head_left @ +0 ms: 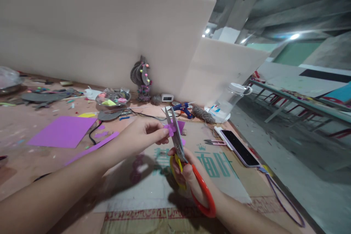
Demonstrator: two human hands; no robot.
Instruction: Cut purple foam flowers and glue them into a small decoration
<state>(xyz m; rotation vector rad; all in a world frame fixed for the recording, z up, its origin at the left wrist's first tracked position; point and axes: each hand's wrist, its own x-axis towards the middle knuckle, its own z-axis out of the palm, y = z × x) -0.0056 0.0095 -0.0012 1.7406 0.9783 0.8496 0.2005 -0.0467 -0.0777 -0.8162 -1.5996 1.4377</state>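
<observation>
My left hand point(153, 131) is closed, pinching a small purple cut-out piece point(170, 128) that looks like a flower between thumb and fingers. In my right hand point(189, 172) are scissors point(204, 193) with a red and a yellow handle loop, my fingers through the loops. The scissor blades point up and away, slightly apart, right at the purple piece. More purple paper point(181, 127) shows behind the blades. Both hands are above a translucent sheet point(219, 186) printed with green characters.
A purple sheet point(63, 131) lies at left, near a bowl of scraps point(113, 98). Behind are a grey decorated figure point(142, 76), a blue glue gun point(183, 108) and yarn point(203, 114). Thread snips point(215, 142), a phone point(240, 148) and a clear jug point(229, 102) stand or lie at right.
</observation>
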